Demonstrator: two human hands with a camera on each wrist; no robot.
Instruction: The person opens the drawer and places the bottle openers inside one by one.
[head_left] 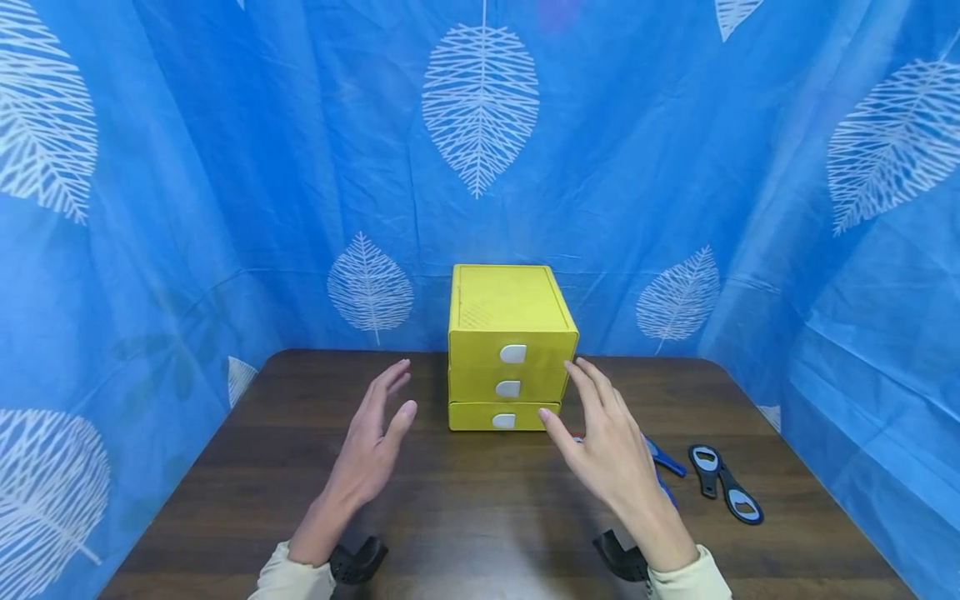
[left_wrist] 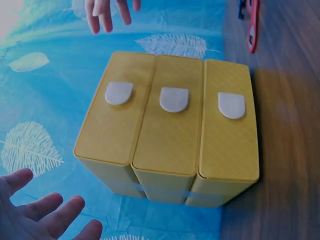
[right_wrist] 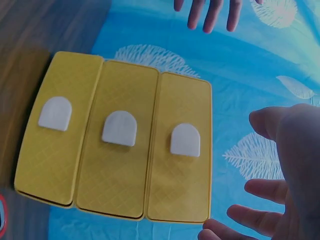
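A yellow box with three stacked drawers (head_left: 513,300) stands at the back middle of the table, each drawer front bearing a pale rounded tab; all three look closed. My left hand (head_left: 366,454) hovers left of it with fingers spread, holding nothing. On the other side my right hand (head_left: 611,446) is raised, its fingers extended and also holding nothing. In the head view its fingertips overlap the box's right edge, but I cannot see any contact. Both wrist views show the drawer fronts from close up, with the left hand (left_wrist: 45,215) and right hand (right_wrist: 295,170) apart from them.
Two black bottle openers (head_left: 705,467) lie on the table (head_left: 480,517) at the right. Blue handles (head_left: 666,460) and a red-rimmed tool (left_wrist: 253,30) are partly hidden by my right hand in the head view. A blue leaf-print curtain (head_left: 480,225) surrounds the table's back and sides.
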